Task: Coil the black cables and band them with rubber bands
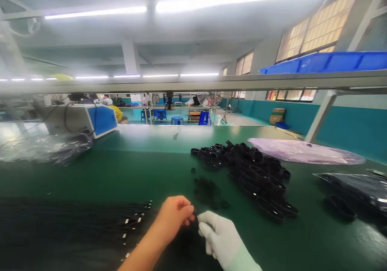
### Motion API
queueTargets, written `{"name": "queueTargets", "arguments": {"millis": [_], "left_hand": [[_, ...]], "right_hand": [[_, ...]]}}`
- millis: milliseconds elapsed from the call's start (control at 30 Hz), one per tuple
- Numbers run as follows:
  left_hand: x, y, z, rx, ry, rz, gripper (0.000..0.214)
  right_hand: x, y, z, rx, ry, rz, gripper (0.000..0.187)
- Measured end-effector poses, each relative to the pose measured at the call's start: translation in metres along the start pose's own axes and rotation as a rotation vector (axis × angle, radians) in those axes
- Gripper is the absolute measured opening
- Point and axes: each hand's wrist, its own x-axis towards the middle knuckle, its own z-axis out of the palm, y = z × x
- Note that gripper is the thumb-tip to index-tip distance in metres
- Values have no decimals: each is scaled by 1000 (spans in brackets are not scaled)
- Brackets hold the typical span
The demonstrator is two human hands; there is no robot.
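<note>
My bare left hand (173, 218) and my white-gloved right hand (217, 234) meet low in the middle, over the green table (121, 170). Both are closed in a pinch on a small dark piece (195, 218) between their fingertips; I cannot make out what it is. A bundle of black cables with metal ends (75, 222) lies at the left, beside my left forearm. A small heap of black bits (207, 188) sits just beyond my hands. A long pile of black coiled rings (254, 172) stretches to the right of it.
Clear plastic bags lie at the left (45, 148), far right (305, 150) and right edge (359, 186). A white and blue machine (87, 120) stands at the back left. A metal shelf rail (193, 81) crosses overhead, carrying a blue bin (326, 61).
</note>
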Motion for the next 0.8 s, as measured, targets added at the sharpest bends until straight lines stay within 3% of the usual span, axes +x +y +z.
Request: {"name": "queueTargets", "arguments": {"millis": [167,367,600,700,800], "left_hand": [[-2,0,0,78,31,15,12],[-16,9,9,219,1,121,13],[-20,25,-27,500,153,212,21],[-17,20,-31,660,143,166,18],[-13,11,-24,843,140,126,15]], "right_hand": [[4,-1,-5,-283,57,-161,27],[-3,-23,-9,-391,110,-232,26],[-1,-33,-36,-406,345,-199,29],[0,-33,-41,-447,341,-202,31],[-1,-33,-35,-529,265,-219,28]]}}
